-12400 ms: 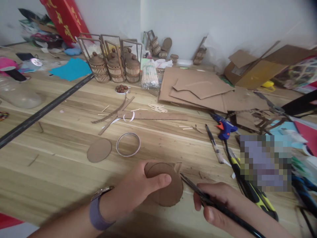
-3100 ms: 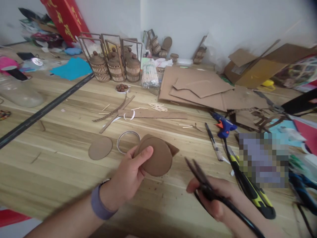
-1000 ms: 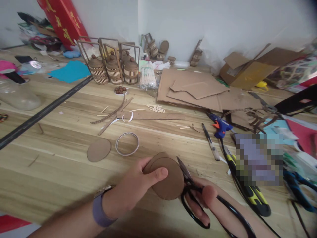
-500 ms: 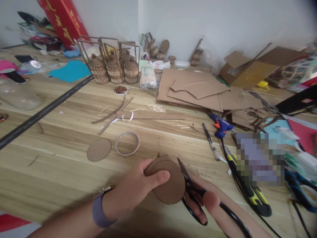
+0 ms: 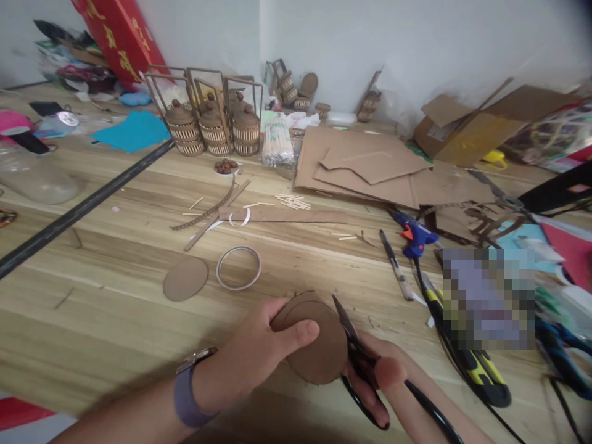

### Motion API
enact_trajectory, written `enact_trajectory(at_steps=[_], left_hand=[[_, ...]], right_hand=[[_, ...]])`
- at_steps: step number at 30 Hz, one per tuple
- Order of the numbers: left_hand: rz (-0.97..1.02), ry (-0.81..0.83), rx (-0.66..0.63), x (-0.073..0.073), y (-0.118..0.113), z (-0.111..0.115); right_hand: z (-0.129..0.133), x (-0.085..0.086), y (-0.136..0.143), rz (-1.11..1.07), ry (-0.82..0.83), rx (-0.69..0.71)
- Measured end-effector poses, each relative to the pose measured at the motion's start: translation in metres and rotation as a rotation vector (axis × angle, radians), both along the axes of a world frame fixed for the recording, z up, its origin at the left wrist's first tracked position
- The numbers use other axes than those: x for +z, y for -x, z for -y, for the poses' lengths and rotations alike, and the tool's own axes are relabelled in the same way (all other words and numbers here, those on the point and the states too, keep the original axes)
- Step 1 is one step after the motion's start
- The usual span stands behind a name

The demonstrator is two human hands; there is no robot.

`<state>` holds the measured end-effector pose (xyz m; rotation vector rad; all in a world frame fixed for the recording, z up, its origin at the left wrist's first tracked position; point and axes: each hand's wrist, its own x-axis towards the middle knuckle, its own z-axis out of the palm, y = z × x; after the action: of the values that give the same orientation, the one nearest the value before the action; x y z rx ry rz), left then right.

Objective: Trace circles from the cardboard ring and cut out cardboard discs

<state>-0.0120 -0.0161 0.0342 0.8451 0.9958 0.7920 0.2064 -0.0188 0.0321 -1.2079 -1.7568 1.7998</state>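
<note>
My left hand (image 5: pixel 263 339) grips a roundish cardboard piece (image 5: pixel 319 351), thumb on top and fingers underneath. A curved line is marked near its upper edge. My right hand (image 5: pixel 386 376) is closed around the black handles of a pair of scissors (image 5: pixel 349 327). Their blades lie along the right edge of the cardboard and point away from me. To the left on the table are a cut cardboard disc (image 5: pixel 185 279) and a roll of tape (image 5: pixel 238 268). The fingers of my left hand under the piece are hidden.
A blue glue gun (image 5: pixel 414 233), a pen (image 5: pixel 396 265) and a yellow-black utility knife (image 5: pixel 481 370) lie to the right. Cardboard sheets (image 5: pixel 356 179), small lidded baskets (image 5: pixel 215 132), a dish of brown beads (image 5: pixel 226 167) and short sticks (image 5: pixel 293 201) are farther back.
A small pointed flap that stood up at the cardboard's upper edge no longer shows. The hands and scissors have barely shifted.
</note>
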Motion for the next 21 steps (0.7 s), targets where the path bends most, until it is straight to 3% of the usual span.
enact_trajectory(at_steps=[4,8,21], left_hand=[[0.013,0.007,0.001,0.001,-0.001,-0.001],[0.001,0.009,0.003,0.001,0.0,0.0],[0.018,0.015,-0.013,0.001,0.0,0.001]], right_hand=[[0.005,-0.008,0.001,0.011,-0.02,-0.083],[0.003,-0.013,-0.001,-0.007,0.032,-0.03],[0.006,-0.005,0.002,-0.012,0.02,-0.077]])
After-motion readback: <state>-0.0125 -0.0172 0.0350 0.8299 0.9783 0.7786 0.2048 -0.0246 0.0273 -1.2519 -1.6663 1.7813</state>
